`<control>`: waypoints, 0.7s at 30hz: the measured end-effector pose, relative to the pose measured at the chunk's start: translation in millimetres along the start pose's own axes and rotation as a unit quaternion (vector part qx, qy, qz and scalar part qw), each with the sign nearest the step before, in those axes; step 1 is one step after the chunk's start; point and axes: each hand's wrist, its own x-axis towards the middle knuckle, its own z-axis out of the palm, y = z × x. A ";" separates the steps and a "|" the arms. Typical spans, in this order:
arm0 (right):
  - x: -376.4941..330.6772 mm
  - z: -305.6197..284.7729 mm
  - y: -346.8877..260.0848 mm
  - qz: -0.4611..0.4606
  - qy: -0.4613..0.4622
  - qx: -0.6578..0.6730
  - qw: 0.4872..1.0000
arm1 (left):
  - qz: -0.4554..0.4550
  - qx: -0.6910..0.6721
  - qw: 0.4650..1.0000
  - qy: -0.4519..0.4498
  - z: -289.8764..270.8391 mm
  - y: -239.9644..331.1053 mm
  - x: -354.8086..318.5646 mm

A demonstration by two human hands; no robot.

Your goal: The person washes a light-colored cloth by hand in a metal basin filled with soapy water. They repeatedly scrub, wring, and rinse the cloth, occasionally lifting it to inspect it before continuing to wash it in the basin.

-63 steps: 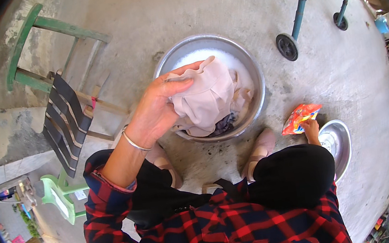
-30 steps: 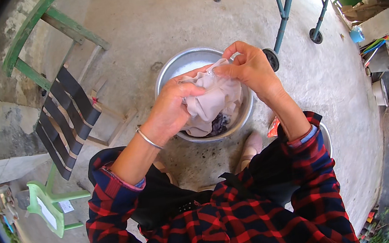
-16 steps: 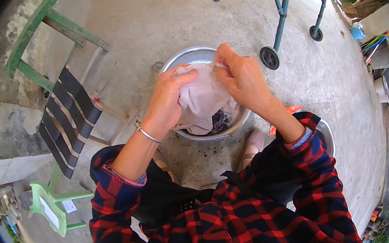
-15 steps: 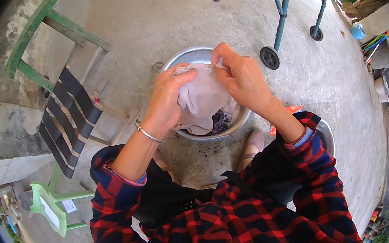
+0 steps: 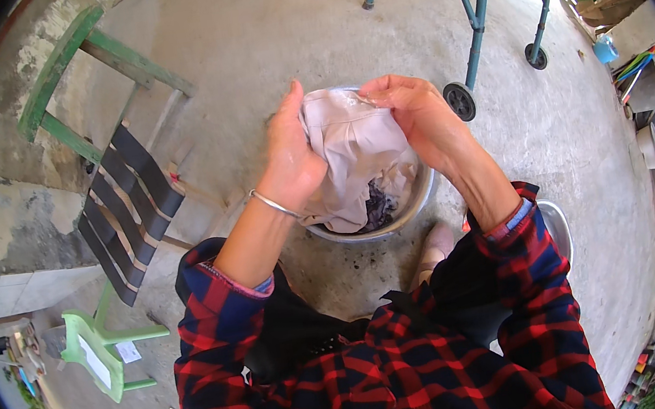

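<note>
Above the partly hidden metal basin [image 5: 419, 206], the pale cloth [image 5: 354, 137] is pinched by the fingers [image 5: 399, 91] of the right hand [image 5: 433, 122]; at the left hand [image 5: 290, 158], most are hidden, so grip cannot be told.

1. No writing can be read anywhere.
2. On the light green stool [image 5: 104, 346]: a pale rectangular patch [image 5: 94, 361], nothing legible on it.
3. Just right of the stool's seat: a small white label [image 5: 128, 351], too small to read.
</note>
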 end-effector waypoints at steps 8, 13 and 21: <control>5.8 -9.4 16.8 -0.195 0.044 -0.426 0.883 | 0.040 0.019 0.998 0.044 -9.0 -17.0 35.3; -11.5 25.8 60.8 -0.441 0.071 -0.616 0.649 | -0.048 -0.015 0.993 -0.105 -45.5 -28.3 60.3; 3.3 32.7 74.6 -0.474 0.075 -0.671 0.564 | -0.029 -0.049 0.972 -0.227 -83.7 -45.6 69.3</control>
